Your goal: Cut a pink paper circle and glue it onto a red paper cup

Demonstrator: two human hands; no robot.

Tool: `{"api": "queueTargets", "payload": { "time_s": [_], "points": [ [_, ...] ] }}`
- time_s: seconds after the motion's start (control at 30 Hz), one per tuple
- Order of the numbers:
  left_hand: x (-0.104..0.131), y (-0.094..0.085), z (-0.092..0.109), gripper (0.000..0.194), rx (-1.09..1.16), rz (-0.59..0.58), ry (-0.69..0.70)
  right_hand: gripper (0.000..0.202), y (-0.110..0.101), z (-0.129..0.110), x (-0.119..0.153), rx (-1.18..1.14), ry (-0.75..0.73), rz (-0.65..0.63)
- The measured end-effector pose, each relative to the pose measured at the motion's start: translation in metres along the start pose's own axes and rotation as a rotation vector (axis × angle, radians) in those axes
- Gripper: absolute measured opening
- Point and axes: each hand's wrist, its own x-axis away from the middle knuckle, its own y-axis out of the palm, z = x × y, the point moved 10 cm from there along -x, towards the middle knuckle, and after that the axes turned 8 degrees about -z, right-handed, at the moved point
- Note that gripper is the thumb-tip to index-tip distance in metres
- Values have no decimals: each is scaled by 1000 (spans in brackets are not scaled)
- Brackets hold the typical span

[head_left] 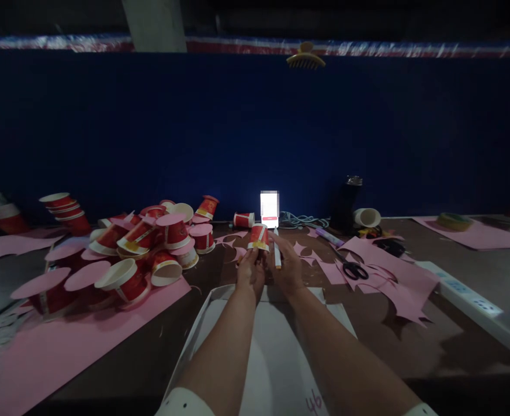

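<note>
- Head view: the left hand [251,274] is closed round the lower part of a red paper cup [259,236], which appears to stand wide rim down, ahead of the body; this grip likely steadies it and leaves its upper side exposed
- The right hand [290,267] holds a slim white marker [277,254] roughly upright, just beside the cup; holding it there probably keeps it within easy reach of the cup wall; whether its tip is capped, I cannot tell
- A lit phone [269,209] stands behind the cup, presumably upright so that its screen faces the person
- A white cardboard tray [276,352] lies below the forearms
- Left side: red cups, many bearing pink discs [87,275], are heaped partly on a pink sheet [77,341]
- Right side: black-handled scissors [354,270] lie among pink offcuts [400,280], near a white power strip [458,289]
</note>
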Motion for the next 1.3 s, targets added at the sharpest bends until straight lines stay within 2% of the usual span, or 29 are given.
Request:
{"api": "queueTargets", "payload": {
  "time_s": [0.4,0.57,0.67,0.87,0.97,1.3],
  "points": [
    [-4,1,-2,8,11,-51,4,38,2,10,2,-34,27,23],
    [-4,-1,-2,10,-2,-22,-7,32,-3,13,1,-94,54,84],
    [-3,-2,0,10,-27,-1,2,30,-7,29,3,-148,147,149],
    [-1,-5,0,6,-43,24,-16,41,0,92,20,-448,573,289],
    [-3,-5,0,8,-31,21,-5,46,8,105,26,-551,709,320],
    [-2,-2,-1,9,-50,-3,-15,47,15,102,24,-567,672,258]
  ]
}}
